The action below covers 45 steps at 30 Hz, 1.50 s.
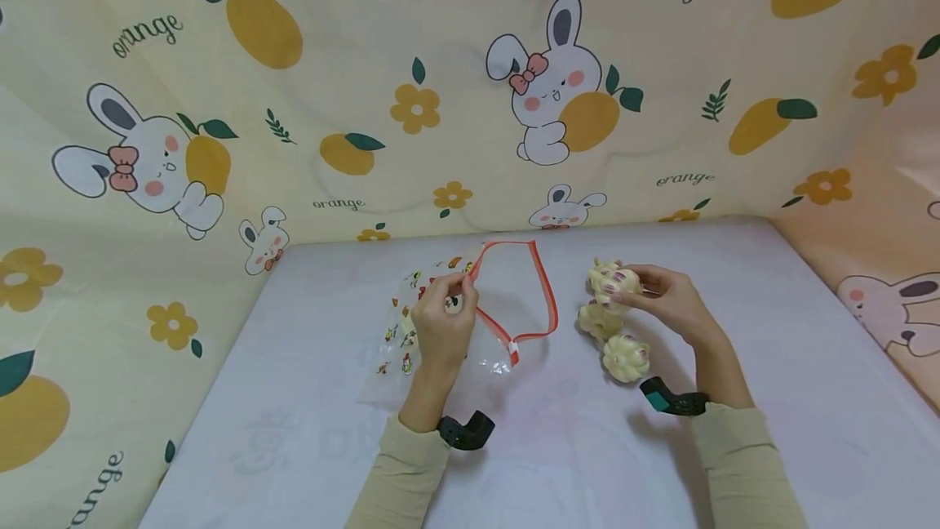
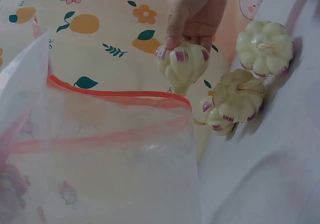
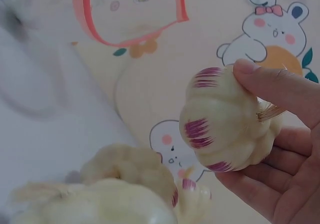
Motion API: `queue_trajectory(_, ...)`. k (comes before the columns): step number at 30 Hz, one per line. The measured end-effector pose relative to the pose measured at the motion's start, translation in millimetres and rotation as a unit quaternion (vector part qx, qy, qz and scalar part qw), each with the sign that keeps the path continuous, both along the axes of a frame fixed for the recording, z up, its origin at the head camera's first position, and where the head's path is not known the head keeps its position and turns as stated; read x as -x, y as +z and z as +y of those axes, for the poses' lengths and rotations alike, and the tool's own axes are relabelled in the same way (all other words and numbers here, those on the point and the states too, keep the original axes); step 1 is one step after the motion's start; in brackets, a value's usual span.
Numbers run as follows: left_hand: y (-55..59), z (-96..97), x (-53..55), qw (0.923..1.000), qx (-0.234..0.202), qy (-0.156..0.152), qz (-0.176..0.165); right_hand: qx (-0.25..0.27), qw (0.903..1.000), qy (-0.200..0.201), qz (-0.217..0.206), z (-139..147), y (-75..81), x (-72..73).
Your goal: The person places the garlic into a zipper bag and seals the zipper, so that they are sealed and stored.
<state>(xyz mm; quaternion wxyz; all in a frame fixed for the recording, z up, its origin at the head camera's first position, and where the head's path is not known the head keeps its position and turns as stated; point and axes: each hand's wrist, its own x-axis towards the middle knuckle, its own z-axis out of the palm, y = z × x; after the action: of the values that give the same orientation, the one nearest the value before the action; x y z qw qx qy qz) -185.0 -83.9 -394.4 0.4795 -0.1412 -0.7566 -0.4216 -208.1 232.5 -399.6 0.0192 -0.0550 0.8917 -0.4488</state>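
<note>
My left hand (image 1: 445,323) pinches the rim of a clear zip bag (image 1: 382,382) printed with small cartoon figures. The bag's red-edged mouth (image 1: 549,292) gapes toward the right, with a white slider (image 1: 513,347) at its near corner. In my right hand (image 1: 674,302) is a garlic bulb (image 3: 225,119), cream with purple streaks, held between thumb and fingers near its stem. The right wrist view shows it raised over other bulbs. Three more garlic bulbs (image 2: 265,48) cluster on the table just below and beside that hand, right of the bag.
The white tabletop (image 1: 294,455) runs back to a patterned cloth (image 1: 455,47) with rabbits and oranges. This cloth also hangs along the left and right sides. A dark camera band (image 1: 466,431) sits on the left wrist, another (image 1: 671,398) on the right.
</note>
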Motion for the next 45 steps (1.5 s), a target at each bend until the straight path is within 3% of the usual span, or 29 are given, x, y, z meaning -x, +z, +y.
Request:
queue_trajectory(24, 1.0, -0.2, -2.5, 0.9996, -0.003, -0.004, -0.027, 0.056, 0.9975, 0.031, 0.029, -29.7, 14.4, 1.2)
queue_trajectory(45, 2.1, -0.9, -3.3, 0.9997, -0.005, -0.001, -0.025, 0.110, 0.9911, 0.063, 0.041, -55.5, 18.5, 0.7)
